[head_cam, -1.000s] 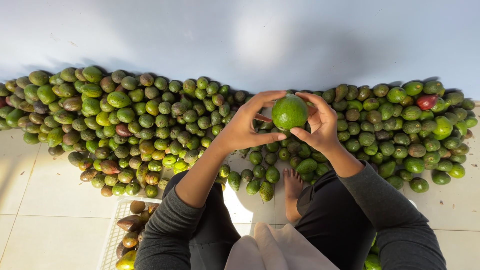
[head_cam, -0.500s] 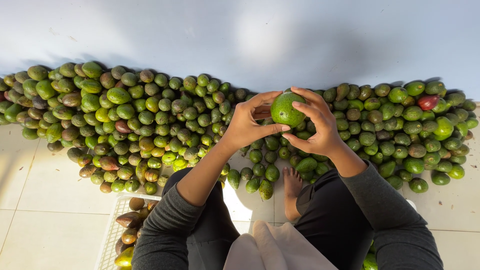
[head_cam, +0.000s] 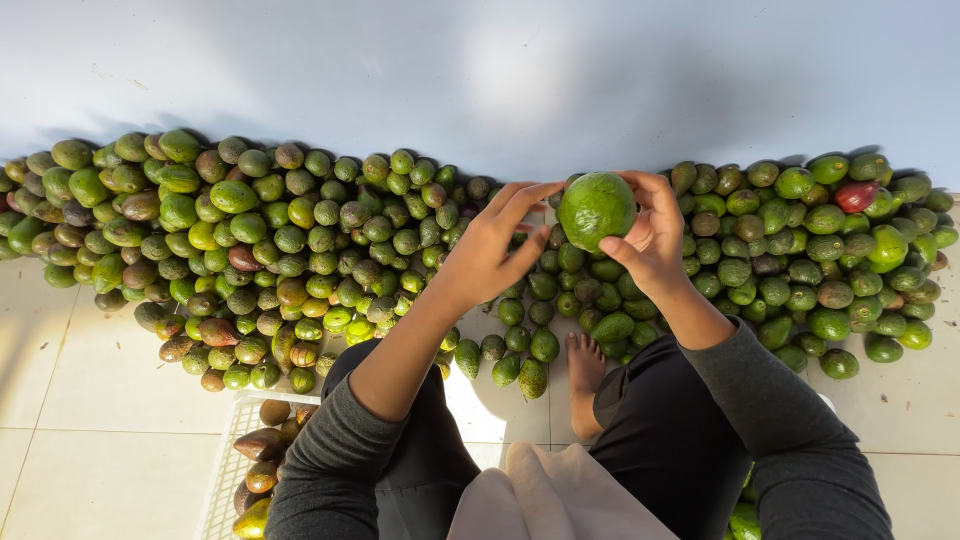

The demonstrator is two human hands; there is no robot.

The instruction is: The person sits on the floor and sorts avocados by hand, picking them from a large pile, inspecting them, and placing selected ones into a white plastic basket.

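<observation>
The right hand (head_cam: 650, 240) gripped one round green avocado (head_cam: 596, 209); the left hand (head_cam: 492, 255), fingers spread, touched nothing.

Two hands lift one green avocado (head_cam: 596, 210) above a heap.
Right hand (head_cam: 650, 240) grips it; left hand (head_cam: 490, 255) touches with fingertips.

We wear a dark grey long-sleeved top, its soft knit sleeves pushed back to mid-forearm so the wrists and both hands are bare. The left hand (head_cam: 490, 255) and right hand (head_cam: 650, 240) carry no rings, watch or gloves, and the fingers (head_cam: 535, 193) are bare with short nails. Below, we have black trousers, loose and creased at the knees, one bare foot (head_cam: 583, 365), and a pale beige cloth (head_cam: 565, 495) over our lap.
</observation>
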